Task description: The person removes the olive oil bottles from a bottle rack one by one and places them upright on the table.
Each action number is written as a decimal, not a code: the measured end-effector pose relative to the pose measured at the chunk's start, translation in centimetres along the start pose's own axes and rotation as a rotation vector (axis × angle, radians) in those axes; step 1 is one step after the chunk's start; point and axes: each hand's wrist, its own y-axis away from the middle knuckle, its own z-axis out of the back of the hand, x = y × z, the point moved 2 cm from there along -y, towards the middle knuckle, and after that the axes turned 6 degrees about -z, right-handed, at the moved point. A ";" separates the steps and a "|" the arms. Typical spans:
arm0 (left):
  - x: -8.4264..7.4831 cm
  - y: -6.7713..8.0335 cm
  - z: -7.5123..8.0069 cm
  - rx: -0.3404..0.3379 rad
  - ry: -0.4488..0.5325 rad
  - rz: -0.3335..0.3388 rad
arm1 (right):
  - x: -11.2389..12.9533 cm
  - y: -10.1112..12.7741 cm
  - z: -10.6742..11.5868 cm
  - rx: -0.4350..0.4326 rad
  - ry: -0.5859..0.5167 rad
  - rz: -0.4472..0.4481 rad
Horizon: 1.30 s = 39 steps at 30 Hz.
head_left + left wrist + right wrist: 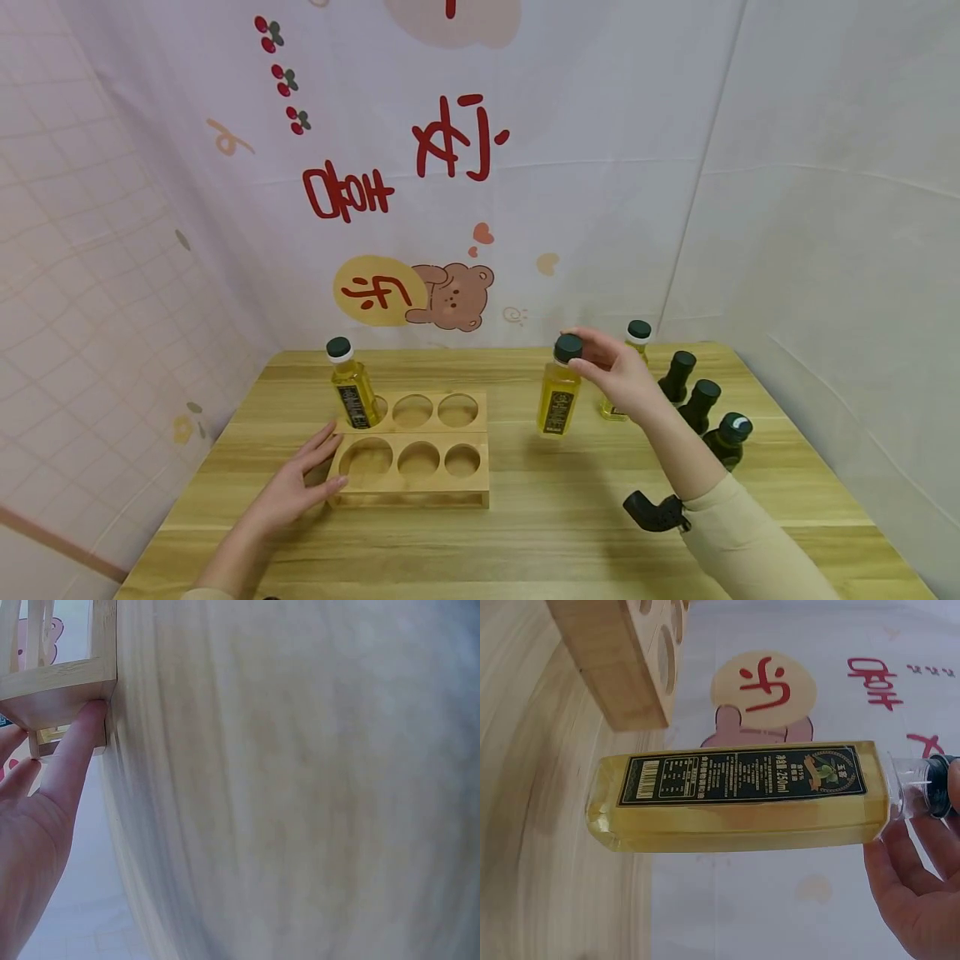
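My right hand (621, 375) pinches the dark green cap of a bottle of yellow oil (558, 404), which hangs upright to the right of the wooden rack (408, 436). In the right wrist view, the black label of this oil bottle (742, 780) faces the camera. My left hand (300, 483) touches the left end of the rack, its fingers along the side and its thumb at the front corner. In the left wrist view, a straight finger (71, 754) presses against the rack's wood. Another bottle of yellow oil (354, 392) leans in the rack's back left hole.
Behind my right hand stands one more yellow oil bottle (615, 408), partly hidden. Several dark bottles (701, 407) line the table's right side. Five round holes of the rack show nothing in them. A printed white cloth (600, 167) hangs behind the table (540, 533).
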 end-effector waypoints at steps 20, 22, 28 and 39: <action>0.0 0.1 0.1 -0.001 -0.004 0.011 | -4.1 4.3 6.4 -0.077 0.119 -0.002; 0.0 0.1 0.1 -0.001 -0.008 0.000 | -4.5 4.4 6.9 -0.085 0.120 0.000; 0.1 0.0 0.0 -0.001 0.005 -0.014 | -5.2 4.9 8.1 -0.099 0.152 -0.008; 0.3 0.1 0.0 -0.013 -0.005 -0.019 | -5.9 5.1 8.5 -0.074 0.135 0.032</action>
